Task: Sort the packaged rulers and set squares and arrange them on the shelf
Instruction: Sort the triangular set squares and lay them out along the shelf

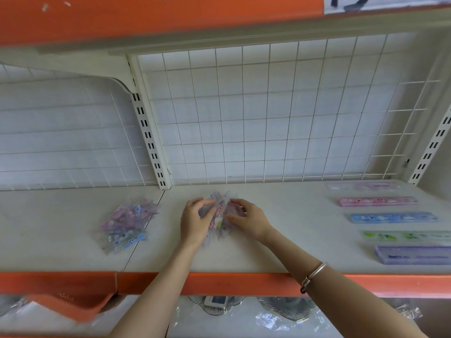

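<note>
A bundle of small clear packets with pink and blue prints lies at the middle of the cream shelf. My left hand grips its left side with curled fingers, and my right hand grips its right side. A second heap of similar packets lies to the left, untouched. At the right, packaged rulers lie in a column: a pale one, a pink one, a blue one, a green one and a purple one.
A white wire grid backs the shelf, with slotted uprights at left and right. An orange lip edges the shelf front. Another orange-edged shelf hangs overhead. Plastic-wrapped goods lie below.
</note>
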`<state>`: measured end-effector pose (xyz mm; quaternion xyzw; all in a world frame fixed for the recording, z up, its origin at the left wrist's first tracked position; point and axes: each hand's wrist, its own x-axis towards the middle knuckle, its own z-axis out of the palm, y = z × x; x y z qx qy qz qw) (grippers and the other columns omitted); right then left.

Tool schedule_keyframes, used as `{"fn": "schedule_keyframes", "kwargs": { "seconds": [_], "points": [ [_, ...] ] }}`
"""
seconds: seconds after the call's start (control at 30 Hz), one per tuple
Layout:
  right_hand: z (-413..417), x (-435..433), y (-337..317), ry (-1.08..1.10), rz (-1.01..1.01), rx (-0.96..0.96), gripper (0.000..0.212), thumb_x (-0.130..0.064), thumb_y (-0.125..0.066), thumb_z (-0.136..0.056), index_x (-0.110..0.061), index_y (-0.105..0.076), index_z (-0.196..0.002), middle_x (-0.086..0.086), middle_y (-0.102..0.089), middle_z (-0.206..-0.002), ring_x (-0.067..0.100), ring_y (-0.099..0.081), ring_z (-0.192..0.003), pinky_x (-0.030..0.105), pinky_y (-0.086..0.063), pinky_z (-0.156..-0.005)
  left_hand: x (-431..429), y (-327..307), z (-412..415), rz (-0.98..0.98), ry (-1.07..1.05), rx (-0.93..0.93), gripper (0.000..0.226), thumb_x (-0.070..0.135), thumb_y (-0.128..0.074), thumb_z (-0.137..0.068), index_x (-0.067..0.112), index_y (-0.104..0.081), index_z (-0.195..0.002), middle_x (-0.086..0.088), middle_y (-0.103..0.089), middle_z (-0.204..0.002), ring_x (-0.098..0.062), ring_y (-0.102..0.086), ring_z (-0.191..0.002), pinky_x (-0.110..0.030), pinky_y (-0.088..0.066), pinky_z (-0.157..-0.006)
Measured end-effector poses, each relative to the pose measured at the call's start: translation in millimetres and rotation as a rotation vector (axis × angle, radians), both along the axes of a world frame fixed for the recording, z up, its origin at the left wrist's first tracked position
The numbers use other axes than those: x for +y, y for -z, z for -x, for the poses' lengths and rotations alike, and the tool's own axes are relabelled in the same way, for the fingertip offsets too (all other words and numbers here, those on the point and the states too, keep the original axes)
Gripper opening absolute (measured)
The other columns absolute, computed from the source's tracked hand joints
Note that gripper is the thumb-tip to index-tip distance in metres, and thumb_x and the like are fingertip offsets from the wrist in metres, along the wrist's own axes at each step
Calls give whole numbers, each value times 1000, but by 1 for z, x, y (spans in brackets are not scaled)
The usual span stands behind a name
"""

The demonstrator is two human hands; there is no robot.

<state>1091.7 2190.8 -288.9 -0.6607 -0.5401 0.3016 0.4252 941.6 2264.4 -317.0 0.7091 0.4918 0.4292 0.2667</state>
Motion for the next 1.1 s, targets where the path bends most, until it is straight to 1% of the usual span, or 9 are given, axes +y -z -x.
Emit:
{"fn": "schedule_keyframes", "kwargs": {
  "seconds": [0.1, 0.27, 0.4, 0.53, 0.63, 0.77, 0.93, 1.03, 1.1],
  "points": [
    [-2, -1, 3, 30, -9, 77, 40, -16, -71, -80, -20, -62, -119, -2, -62, -105, 13, -56, -89, 17, -45, -81, 4, 0, 5, -23, -126, -66, 13, 10, -77, -78, 10, -71, -89, -5, -63, -97, -22, -60, -96, -22, -40, -81],
    [1, -5, 7, 33, -75, 78, 29, -20, -74, -79, -21, -68, -107, -10, -62, -93, 6, -53, -68, 7, -42, -61, 5, 0, 11, 27, -188, -129, 23, 9, -73, -81, 7, -62, -101, -7, -69, -91, -23, -63, -85, -25, -43, -73],
    [3, -7, 9, 0, -106, 91, 17, -23, -72, -81, -30, -67, -95, -8, -66, -86, 6, -53, -66, 8, -42, -62, 1, -4, 12, -2, -237, -185, 31, 8, -72, -82, 9, -55, -108, -2, -64, -94, -20, -61, -84, -27, -44, -73],
    [3, -6, 10, -22, -110, 124, 7, -24, -64, -88, -28, -70, -91, -7, -71, -89, 3, -60, -76, 10, -43, -68, -8, -15, 8, -99, -211, -408, 32, -3, -74, -76, 11, -59, -100, -2, -65, -91, -12, -64, -82, -10, -47, -72],
    [1, -5, 10, -19, -104, 170, 13, -25, -59, -91, -22, -72, -91, -11, -71, -85, 0, -61, -77, 12, -44, -70, -11, -21, 3, -77, -142, -517, 37, -2, -78, -72, 20, -59, -95, 4, -68, -90, -2, -67, -86, -18, -52, -77],
    [-5, -4, 6, 86, -130, 389, 22, -26, -56, -94, -7, -68, -95, 4, -70, -89, 12, -59, -71, 18, -43, -61, -16, -30, -11, 0, -19, -457, 32, 10, -82, -70, 29, -66, -89, -1, -73, -78, -14, -68, -70, -25, -53, -65],
    [-21, -5, -3, 220, -198, 842, 12, -16, -58, -93, -6, -58, -87, 7, -61, -77, 15, -53, -57, 24, -37, -55, -22, -43, -36, 78, 96, -411, 12, 8, -81, -70, 15, -75, -77, 1, -73, -70, -6, -65, -63, -21, -49, -62],
    [-37, -11, -7, 256, -225, 894, 12, -3, -57, -90, -7, -56, -79, 8, -57, -72, 14, -49, -55, 23, -39, -55, -23, -45, -49, 158, 147, -429, 9, 8, -81, -72, 11, -75, -78, -3, -73, -73, -14, -68, -65, -23, -50, -62],
    [-50, -16, -7, 255, -227, 868, 15, 0, -56, -90, -6, -55, -77, 8, -56, -69, 15, -49, -56, 22, -41, -55, -25, -45, -60, 264, 167, -487, 9, 9, -78, -76, 6, -75, -84, -3, -72, -75, -8, -66, -62, -20, -51, -62]
  ]
}}
